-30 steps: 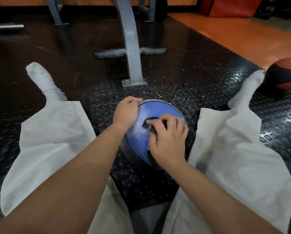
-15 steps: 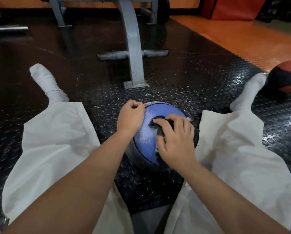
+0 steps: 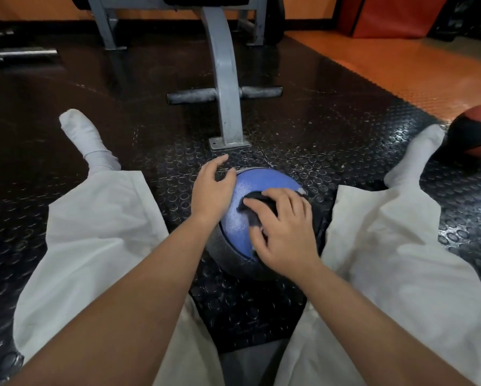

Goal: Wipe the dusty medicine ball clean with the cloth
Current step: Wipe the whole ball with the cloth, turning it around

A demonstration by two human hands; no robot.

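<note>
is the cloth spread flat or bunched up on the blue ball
Bunched up. The dark cloth shows as a crumpled wad under the right hand, whose fingers press it onto the blue medicine ball; no flat edges show.

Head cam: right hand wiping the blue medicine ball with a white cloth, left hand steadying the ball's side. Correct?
Not quite: the head view shows the cloth is black, not white. The rest holds: the right hand presses it on the blue medicine ball, the left hand on its side.
</note>
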